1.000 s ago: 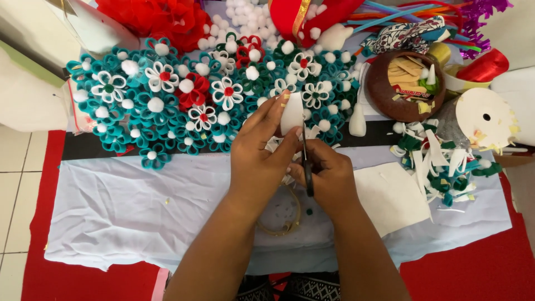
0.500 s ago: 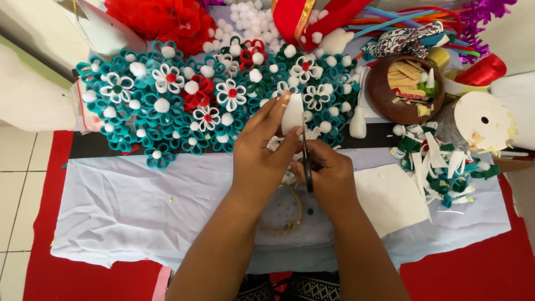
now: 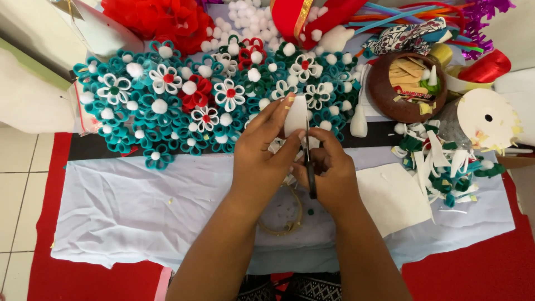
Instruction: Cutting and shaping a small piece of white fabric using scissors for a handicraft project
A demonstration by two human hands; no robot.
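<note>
My left hand (image 3: pixel 261 156) pinches a small white felt piece (image 3: pixel 295 116) by its left edge and holds it upright over the table. My right hand (image 3: pixel 333 173) grips black-handled scissors (image 3: pixel 309 167), whose blades point up and meet the lower right side of the white piece. Both hands are close together at the middle of the table, just in front of a wide mat of teal, white and red felt flowers with white pompom centres (image 3: pixel 189 100).
A pale cloth (image 3: pixel 128 206) covers the table over red fabric (image 3: pixel 462 273). A brown bowl of scraps (image 3: pixel 407 83), a white disc spool (image 3: pixel 487 117), felt offcuts (image 3: pixel 440 161), a white sheet (image 3: pixel 393 195) and a thin ring (image 3: pixel 281 228) lie nearby.
The view has shifted slightly so the flower mat sits further right. My hands stay together on the white piece, with the scissors still at its edge.
</note>
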